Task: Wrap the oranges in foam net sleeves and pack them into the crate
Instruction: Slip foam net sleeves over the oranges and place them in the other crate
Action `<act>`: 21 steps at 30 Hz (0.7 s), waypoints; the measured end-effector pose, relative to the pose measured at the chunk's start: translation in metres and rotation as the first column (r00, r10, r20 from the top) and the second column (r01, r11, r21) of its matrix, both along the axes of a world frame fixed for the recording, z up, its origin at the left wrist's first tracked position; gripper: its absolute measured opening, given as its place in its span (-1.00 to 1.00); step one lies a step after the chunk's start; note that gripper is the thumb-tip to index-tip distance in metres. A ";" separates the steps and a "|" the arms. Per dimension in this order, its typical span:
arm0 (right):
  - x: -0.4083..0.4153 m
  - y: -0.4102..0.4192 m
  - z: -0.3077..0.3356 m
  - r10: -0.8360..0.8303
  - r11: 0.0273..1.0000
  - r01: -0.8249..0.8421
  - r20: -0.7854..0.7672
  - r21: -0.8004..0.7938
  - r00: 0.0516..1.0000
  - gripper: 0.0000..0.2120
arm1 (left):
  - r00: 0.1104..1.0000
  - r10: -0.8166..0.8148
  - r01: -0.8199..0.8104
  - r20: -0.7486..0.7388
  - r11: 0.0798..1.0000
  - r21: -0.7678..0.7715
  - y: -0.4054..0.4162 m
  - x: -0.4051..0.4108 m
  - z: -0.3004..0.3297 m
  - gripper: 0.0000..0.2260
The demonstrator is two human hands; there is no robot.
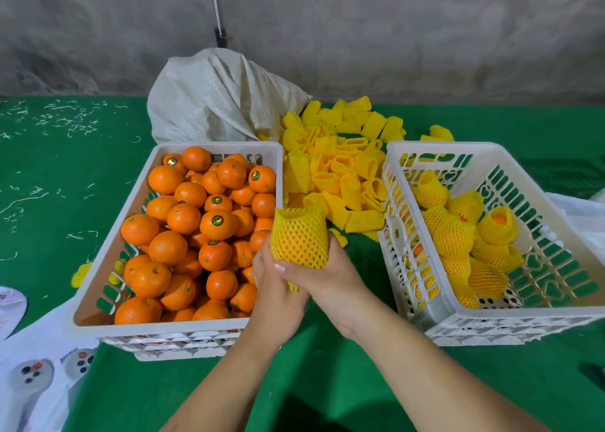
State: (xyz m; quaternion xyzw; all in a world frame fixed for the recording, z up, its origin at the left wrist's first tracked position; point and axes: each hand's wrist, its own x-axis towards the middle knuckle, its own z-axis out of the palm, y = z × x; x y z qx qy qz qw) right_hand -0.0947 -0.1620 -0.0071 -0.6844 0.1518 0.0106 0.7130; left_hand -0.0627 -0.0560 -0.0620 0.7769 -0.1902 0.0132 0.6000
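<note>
Head view: I see my left hand (278, 287) and my right hand (322, 279) both curled round one orange in a yellow foam net sleeve (299, 238), held above the green worktop (65, 176) between the two white crates. The left crate (108, 268) is heaped with bare oranges (183, 219). The right crate (573, 314) holds wrapped oranges (458, 235). Loose sleeves (340, 170) lie piled toward the worktop's far edge, beside a white sack (212, 104).
</note>
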 end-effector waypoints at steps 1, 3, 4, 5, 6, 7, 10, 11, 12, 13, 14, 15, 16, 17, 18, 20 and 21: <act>0.000 -0.002 -0.003 -0.060 0.998 0.060 0.003 -0.008 0.998 -0.11 | 0.999 -0.017 0.014 0.031 0.995 0.099 0.001 0.000 0.001 -0.41; 0.003 -0.010 -0.007 -0.175 0.985 0.175 0.013 -0.004 0.985 -0.09 | 0.989 -0.117 0.088 0.094 0.960 0.268 0.004 0.000 0.004 -0.31; 0.006 -0.018 -0.007 -0.230 0.973 0.230 0.011 0.007 0.973 -0.08 | 0.976 -0.183 0.133 0.120 0.930 0.342 0.005 -0.001 0.005 -0.26; 0.009 -0.030 -0.006 -0.281 0.960 0.281 0.011 0.018 0.960 -0.08 | 0.960 -0.240 0.164 0.142 0.899 0.407 0.006 -0.004 0.007 -0.23; 0.013 -0.045 -0.004 -0.324 0.946 0.324 0.015 0.015 0.946 -0.08 | 0.948 -0.271 0.175 0.166 0.882 0.438 0.006 -0.006 0.007 -0.24; 0.015 -0.064 -0.002 -0.359 0.933 0.359 0.028 -0.008 0.933 -0.10 | 0.945 -0.274 0.175 0.177 0.884 0.434 0.007 -0.010 0.008 -0.27; 0.015 -0.125 0.004 -0.468 0.873 0.472 0.061 -0.119 0.881 -0.12 | 0.978 -0.190 0.163 0.081 0.951 0.262 0.015 -0.011 0.011 -0.39; 0.012 -0.147 0.004 -0.524 0.836 0.527 0.060 -0.154 0.849 -0.12 | 0.989 -0.150 0.147 -0.003 0.971 0.190 0.019 -0.007 0.013 -0.41; 0.009 -0.167 0.002 -0.586 0.787 0.586 0.066 -0.190 0.808 -0.16 | 0.991 -0.109 0.119 -0.074 0.983 0.139 0.025 0.000 0.012 -0.43; 0.006 -0.185 -0.004 -0.638 0.738 0.636 0.076 -0.226 0.766 -0.21 | 0.991 -0.059 0.075 -0.122 0.988 0.132 0.031 0.010 0.013 -0.45; 0.002 -0.200 -0.012 -0.675 0.700 0.667 0.070 -0.255 0.735 -0.23 | 0.989 -0.017 0.041 -0.147 0.986 0.162 0.039 0.022 0.009 -0.48; -0.002 -0.208 -0.020 -0.697 0.680 0.677 0.039 -0.283 0.716 -0.19 | 0.985 0.020 0.022 -0.173 0.972 0.235 0.046 0.035 0.007 -0.51; -0.006 -0.212 -0.029 -0.697 0.683 0.662 -0.004 -0.308 0.717 -0.12 | 0.979 0.036 0.033 -0.202 0.943 0.331 0.053 0.049 0.003 -0.52; -0.009 -0.212 -0.037 -0.671 0.710 0.625 -0.042 -0.326 0.740 -0.06 | 0.965 0.048 0.075 -0.257 0.891 0.447 0.059 0.061 -0.001 -0.53; -0.010 -0.209 -0.045 -0.626 0.745 0.568 -0.071 -0.350 0.777 -0.03 | 0.951 0.045 0.145 -0.307 0.812 0.565 0.064 0.072 -0.007 -0.52; -0.011 -0.201 -0.053 -0.502 0.758 0.376 -0.110 -0.533 0.858 -0.03 | 0.914 0.004 0.315 -0.406 0.622 0.716 0.068 0.084 -0.012 -0.47; -0.011 -0.198 -0.053 -0.431 0.651 0.229 -0.104 -0.724 0.897 -0.04 | 0.899 -0.020 0.384 -0.437 0.513 0.767 0.066 0.087 -0.010 -0.44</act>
